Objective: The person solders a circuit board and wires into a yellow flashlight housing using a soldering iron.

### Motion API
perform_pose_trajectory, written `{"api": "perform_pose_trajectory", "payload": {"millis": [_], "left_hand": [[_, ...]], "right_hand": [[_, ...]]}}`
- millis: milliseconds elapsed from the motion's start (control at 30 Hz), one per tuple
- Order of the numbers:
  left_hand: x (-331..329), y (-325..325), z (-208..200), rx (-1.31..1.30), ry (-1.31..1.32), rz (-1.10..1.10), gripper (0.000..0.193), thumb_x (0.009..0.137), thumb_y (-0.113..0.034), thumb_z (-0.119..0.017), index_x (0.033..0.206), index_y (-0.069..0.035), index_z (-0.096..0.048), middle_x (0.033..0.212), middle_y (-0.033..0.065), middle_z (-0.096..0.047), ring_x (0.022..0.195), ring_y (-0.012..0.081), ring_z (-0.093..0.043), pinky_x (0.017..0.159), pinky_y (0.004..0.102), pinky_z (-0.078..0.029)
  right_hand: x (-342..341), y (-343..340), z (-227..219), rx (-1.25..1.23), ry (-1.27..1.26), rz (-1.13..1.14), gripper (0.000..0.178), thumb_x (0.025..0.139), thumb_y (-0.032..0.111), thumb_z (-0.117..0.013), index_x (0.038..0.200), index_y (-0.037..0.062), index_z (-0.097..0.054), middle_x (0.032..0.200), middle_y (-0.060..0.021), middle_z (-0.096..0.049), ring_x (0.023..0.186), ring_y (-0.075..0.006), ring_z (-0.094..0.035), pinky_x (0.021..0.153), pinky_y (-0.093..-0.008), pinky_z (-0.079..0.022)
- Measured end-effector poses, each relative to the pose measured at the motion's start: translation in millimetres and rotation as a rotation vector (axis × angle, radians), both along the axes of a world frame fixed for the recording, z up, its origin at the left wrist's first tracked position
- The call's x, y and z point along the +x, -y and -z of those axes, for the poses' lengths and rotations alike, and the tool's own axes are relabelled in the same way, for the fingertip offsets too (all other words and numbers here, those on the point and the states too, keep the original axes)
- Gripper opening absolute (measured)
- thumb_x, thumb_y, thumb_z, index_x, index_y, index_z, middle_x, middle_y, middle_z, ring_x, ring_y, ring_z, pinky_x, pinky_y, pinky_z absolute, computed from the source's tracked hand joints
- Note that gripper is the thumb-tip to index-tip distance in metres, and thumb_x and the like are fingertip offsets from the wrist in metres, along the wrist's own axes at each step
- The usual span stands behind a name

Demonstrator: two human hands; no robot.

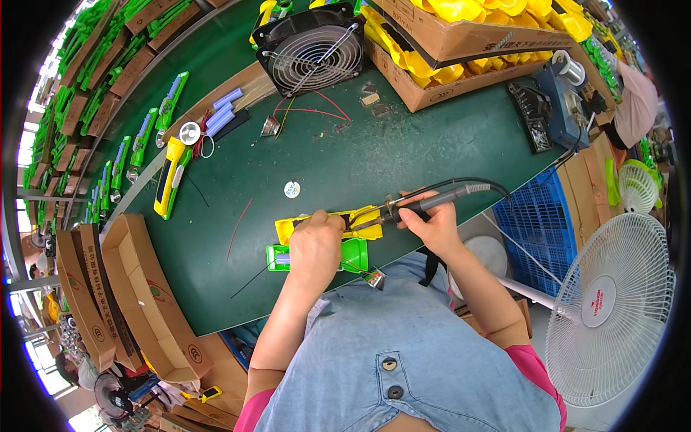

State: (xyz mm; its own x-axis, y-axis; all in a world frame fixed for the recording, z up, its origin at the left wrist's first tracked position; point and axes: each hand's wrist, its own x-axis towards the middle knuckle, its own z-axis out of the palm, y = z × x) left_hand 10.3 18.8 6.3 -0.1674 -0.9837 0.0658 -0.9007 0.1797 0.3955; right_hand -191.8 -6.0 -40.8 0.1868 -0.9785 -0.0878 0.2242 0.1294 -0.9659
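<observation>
My right hand (430,222) is wrapped round the grey handle of a soldering iron (452,195). Its tip points left, into a yellow plastic flashlight shell (368,229) lying on the green table. With bent fingers my left hand (317,245) grips that shell near its middle, covering part of it; any wire under the fingertips is hidden. Just nearer to me lies a green flashlight half (354,255), partly behind the left wrist. It holds a lilac cylindrical battery (283,259), and a small silver reflector (375,279) hangs at its right end on wires.
A black fan with a wire guard (311,57) stands at the back. Boxes of yellow shells (425,93) fill the back right, beside a solder spool (571,70). At left are a yellow-green flashlight (170,180), several batteries (222,115) and a cardboard box (147,302). A white fan (608,309) stands right.
</observation>
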Motion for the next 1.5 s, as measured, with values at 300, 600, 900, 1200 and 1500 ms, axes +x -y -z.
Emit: {"api": "perform_pose_trajectory", "payload": {"millis": [300, 600, 900, 1200, 1500], "left_hand": [[-2.3, -0.3, 1.7, -0.024, 0.061, 0.012, 0.006, 0.065, -0.002, -0.056, 0.070, -0.005, -0.060, 0.068, 0.0120, -0.054, 0.062, 0.0285, -0.058, 0.057, 0.0363, -0.047], [-3.2, 0.5, 1.0, -0.029, 0.097, 0.018, 0.005, 0.064, -0.001, -0.057, 0.068, -0.004, -0.059, 0.068, 0.0125, -0.053, 0.062, 0.0284, -0.058, 0.057, 0.0369, -0.047], [-2.4, -0.7, 2.4, -0.023, 0.107, 0.013, 0.005, 0.067, -0.004, -0.059, 0.071, -0.004, -0.062, 0.069, 0.0122, -0.054, 0.063, 0.0281, -0.058, 0.057, 0.0368, -0.046], [4.8, -7.7, -21.6, -0.013, -0.141, -0.001, 0.017, 0.063, -0.008, -0.071, 0.079, -0.004, -0.066, 0.079, 0.0115, -0.059, 0.076, 0.0274, -0.057, 0.066, 0.0365, -0.046], [-7.5, -32.4, 6.6, -0.120, -0.663, -0.405, 0.017, 0.062, -0.003, -0.073, 0.078, -0.003, -0.065, 0.075, 0.0056, -0.062, 0.068, 0.0209, -0.057, 0.063, 0.0304, -0.046]], "right_hand": [[-8.3, -6.9, 2.8, -0.292, -0.242, -0.017, 0.018, 0.081, 0.007, -0.063, 0.092, -0.0057, -0.056, 0.080, -0.0113, -0.063, 0.065, -0.0139, -0.063, 0.057, -0.0228, -0.051], [10.6, -37.6, -16.4, -0.554, -0.433, -0.068, 0.051, 0.073, 0.008, -0.070, 0.115, 0.0028, -0.042, 0.104, -0.0099, -0.060, 0.099, -0.0227, -0.058, 0.100, -0.0456, -0.032], [31.2, -36.9, -18.5, -0.461, -0.520, -0.262, 0.084, 0.061, 0.018, -0.078, 0.128, 0.0051, -0.029, 0.124, -0.0100, -0.048, 0.117, -0.0279, -0.043, 0.107, -0.0504, -0.017], [32.0, -34.4, -13.1, -0.454, -0.558, -0.311, 0.080, 0.062, 0.018, -0.076, 0.127, 0.0036, -0.032, 0.120, -0.0140, -0.049, 0.116, -0.0353, -0.042, 0.107, -0.0500, -0.018], [20.0, -1.4, -22.6, -0.516, -0.679, -0.310, 0.079, 0.061, 0.016, -0.077, 0.125, 0.0029, -0.032, 0.120, -0.0110, -0.054, 0.121, -0.0270, -0.043, 0.108, -0.0496, -0.014]]}}
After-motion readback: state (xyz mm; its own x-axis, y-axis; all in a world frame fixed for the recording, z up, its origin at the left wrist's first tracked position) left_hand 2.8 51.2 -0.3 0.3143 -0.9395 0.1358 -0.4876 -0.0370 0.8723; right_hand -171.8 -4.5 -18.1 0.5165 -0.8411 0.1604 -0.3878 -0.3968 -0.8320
